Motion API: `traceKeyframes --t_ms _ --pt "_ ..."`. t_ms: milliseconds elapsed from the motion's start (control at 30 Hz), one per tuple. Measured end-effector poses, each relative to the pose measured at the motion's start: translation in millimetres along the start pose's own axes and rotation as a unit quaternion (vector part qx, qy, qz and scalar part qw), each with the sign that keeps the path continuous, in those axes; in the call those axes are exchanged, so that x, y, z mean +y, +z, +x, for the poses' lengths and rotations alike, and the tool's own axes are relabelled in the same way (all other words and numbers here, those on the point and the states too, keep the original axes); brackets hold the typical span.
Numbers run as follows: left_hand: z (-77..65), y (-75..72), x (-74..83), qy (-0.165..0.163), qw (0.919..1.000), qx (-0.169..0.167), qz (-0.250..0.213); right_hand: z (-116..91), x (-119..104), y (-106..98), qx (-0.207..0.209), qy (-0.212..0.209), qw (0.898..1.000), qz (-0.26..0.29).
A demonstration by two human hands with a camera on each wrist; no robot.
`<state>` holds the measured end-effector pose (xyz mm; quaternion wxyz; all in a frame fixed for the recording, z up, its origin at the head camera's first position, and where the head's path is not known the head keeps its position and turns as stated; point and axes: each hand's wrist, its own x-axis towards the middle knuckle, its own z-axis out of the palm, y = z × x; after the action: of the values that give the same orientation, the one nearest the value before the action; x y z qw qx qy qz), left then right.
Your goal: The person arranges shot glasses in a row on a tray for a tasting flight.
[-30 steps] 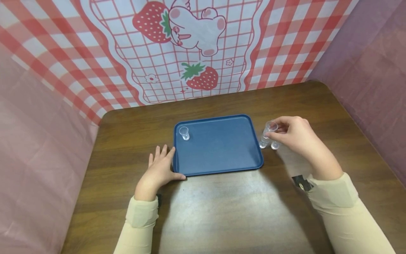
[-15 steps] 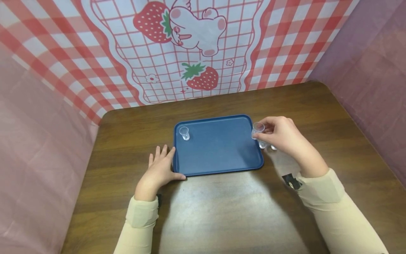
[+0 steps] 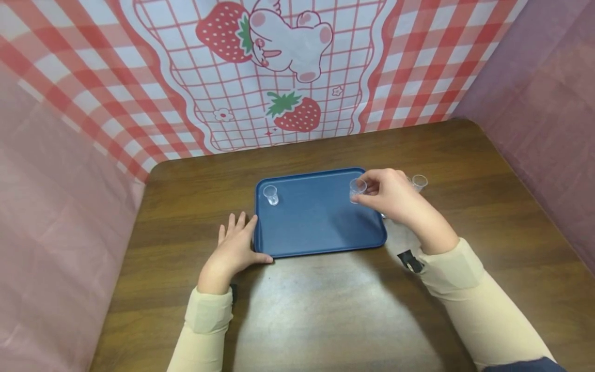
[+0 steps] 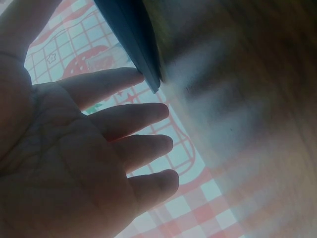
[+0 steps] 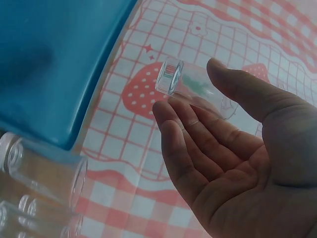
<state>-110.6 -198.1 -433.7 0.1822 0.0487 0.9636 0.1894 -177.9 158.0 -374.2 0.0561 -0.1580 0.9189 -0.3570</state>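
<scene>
My right hand (image 3: pixel 392 194) pinches a small clear shot glass (image 3: pixel 357 191) between thumb and fingers, above the right side of the blue tray (image 3: pixel 316 227). In the right wrist view the thick base of this shot glass (image 5: pixel 170 77) points away from the palm. Another clear shot glass (image 3: pixel 271 196) stands upright in the tray's far left corner. My left hand (image 3: pixel 232 248) lies at the tray's left edge with fingers spread, the index finger and thumb touching the rim. The left wrist view shows straight fingers (image 4: pixel 133 116) beside the tray's edge.
More clear shot glasses (image 3: pixel 419 182) stand on the wooden table (image 3: pixel 325 310) right of the tray, partly hidden behind my right hand. The right wrist view shows several glasses (image 5: pixel 47 171) close together. A strawberry-print cloth (image 3: pixel 297 67) hangs behind the table.
My right hand has carried the shot glass leftward from beside the other glasses to over the tray's right side. The left hand and the tray have stayed put.
</scene>
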Motion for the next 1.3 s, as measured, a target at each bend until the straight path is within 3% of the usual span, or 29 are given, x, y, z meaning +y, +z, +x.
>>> traceKeyframes --t_ms 733,1300 --pt "2.1 -0.1 0.5 -0.003 1.0000 -0.002 0.006 33.1 -17.5 33.0 -0.018 -0.043 0.999 -0.002" --pt "1.6 -1.3 1.1 -0.001 1.0000 0.000 0.007 59.3 -28.6 66.4 -0.043 -0.036 0.998 -0.003"
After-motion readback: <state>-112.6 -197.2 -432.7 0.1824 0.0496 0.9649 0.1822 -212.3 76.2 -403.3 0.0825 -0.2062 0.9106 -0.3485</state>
